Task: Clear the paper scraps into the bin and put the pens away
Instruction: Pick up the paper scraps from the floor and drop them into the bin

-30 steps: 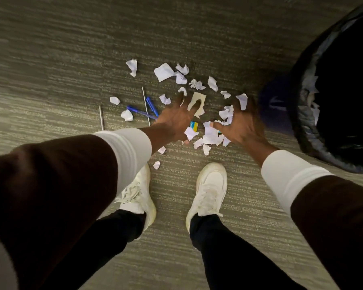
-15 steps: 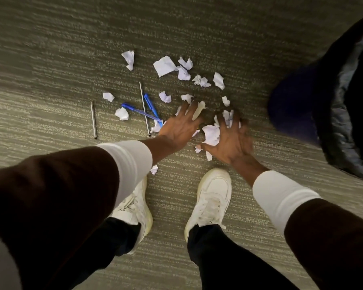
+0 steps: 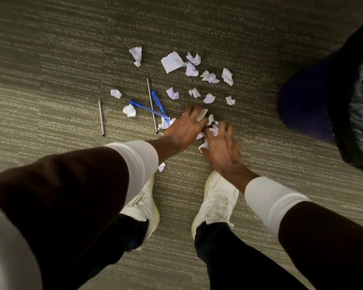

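Note:
Several white paper scraps lie scattered on the carpet. My left hand and my right hand press down side by side on a small heap of scraps, fingers spread and curling around it. Two blue pens cross just left of my left hand, with a thin silver pen over them. Another silver pen lies apart further left. The black-lined bin stands at the right edge, only partly in view.
My two white shoes stand on the grey-green carpet just below the heap. One loose scrap lies by my left sleeve. A dark blue shape sits beside the bin.
Both hands have drawn closer together, raking the scraps into a tighter heap between them. The view has shifted left, so less of the bin shows.

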The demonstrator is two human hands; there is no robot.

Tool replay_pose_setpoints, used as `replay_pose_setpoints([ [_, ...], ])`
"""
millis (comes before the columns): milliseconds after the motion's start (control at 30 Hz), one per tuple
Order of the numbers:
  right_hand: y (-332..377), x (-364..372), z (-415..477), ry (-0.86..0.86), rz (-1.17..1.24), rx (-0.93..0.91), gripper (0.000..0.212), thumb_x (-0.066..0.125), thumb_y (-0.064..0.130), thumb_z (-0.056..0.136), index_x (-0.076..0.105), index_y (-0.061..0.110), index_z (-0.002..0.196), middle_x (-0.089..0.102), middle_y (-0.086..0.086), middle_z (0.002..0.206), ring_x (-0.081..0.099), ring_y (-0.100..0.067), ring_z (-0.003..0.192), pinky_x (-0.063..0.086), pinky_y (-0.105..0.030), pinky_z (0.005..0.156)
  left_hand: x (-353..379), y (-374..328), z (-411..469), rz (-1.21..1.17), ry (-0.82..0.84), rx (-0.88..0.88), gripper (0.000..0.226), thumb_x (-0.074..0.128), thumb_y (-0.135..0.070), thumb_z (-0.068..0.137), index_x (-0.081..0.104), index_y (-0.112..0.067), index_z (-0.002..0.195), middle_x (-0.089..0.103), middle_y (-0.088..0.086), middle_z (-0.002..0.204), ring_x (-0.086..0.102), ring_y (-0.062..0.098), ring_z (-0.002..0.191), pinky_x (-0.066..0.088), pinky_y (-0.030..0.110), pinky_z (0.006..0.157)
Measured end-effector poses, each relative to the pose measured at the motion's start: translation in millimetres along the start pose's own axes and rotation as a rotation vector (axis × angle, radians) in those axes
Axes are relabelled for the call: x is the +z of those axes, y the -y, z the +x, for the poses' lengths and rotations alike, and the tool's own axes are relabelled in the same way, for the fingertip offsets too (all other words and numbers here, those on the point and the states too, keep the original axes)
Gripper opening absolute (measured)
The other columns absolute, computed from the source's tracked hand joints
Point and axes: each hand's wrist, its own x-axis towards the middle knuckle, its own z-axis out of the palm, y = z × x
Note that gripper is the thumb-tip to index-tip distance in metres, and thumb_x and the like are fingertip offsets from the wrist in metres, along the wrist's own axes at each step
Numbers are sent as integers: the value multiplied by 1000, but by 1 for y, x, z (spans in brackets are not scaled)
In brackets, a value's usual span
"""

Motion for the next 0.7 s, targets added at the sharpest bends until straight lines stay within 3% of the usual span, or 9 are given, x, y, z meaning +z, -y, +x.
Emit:
replay_pose_setpoints([
  [100, 8, 3, -5, 23, 27, -13, 65, 75, 19, 88, 45, 23, 145, 36, -14, 148, 46, -37, 130, 61, -51, 77, 2, 3, -6, -26, -22, 18, 67, 62, 6, 90, 43, -13, 152, 32, 26, 160, 35, 46, 146, 56, 51, 106],
  [233, 12, 5, -6, 49, 41, -47, 62, 71, 14, 92, 46, 22, 148, 35, -15, 153, 46, -37, 135, 60, -51, 89, -1, 5, -12, -31, -25, 39, 73, 67, 7, 87, 43, -14, 153, 36, 24, 157, 39, 45, 144, 61, 49, 95],
  [367, 7, 8, -7, 44, 177, -62, 51, 62, 6, 95, 58, 23, 143, 35, -15, 160, 50, -38, 135, 55, -48, 100, -4, 9, -13, -43, 9, 36, 73, 59, 12, 89, 42, -13, 155, 29, 22, 163, 34, 42, 149, 51, 51, 113],
  [433, 2, 4, -11, -5, 274, -26, 35, 64, 7, 92, 71, 18, 125, 45, -18, 154, 58, -42, 126, 54, -45, 99, -7, 10, -17, -42, -14, 26, 81, 57, 14, 89, 35, -16, 162, 30, 21, 164, 37, 40, 148, 44, 47, 120],
  [533, -8, -8, -23, -99, 405, 58, 21, 67, 7, 89, 78, 14, 105, 58, -20, 137, 67, -43, 106, 56, -43, 90, -16, 8, -26, -88, -52, 21, 88, 58, 19, 87, 35, -17, 163, 36, 20, 162, 44, 38, 145, 44, 44, 119],
  [700, -20, -49, -53, -228, 546, 145, 18, 70, 9, 89, 80, 19, 100, 64, -13, 119, 69, -36, 94, 57, -40, 84, -54, -15, -49, -153, -69, -60, 60, 66, 10, 90, 57, -10, 146, 52, 19, 144, 56, 39, 130, 55, 48, 107],
])
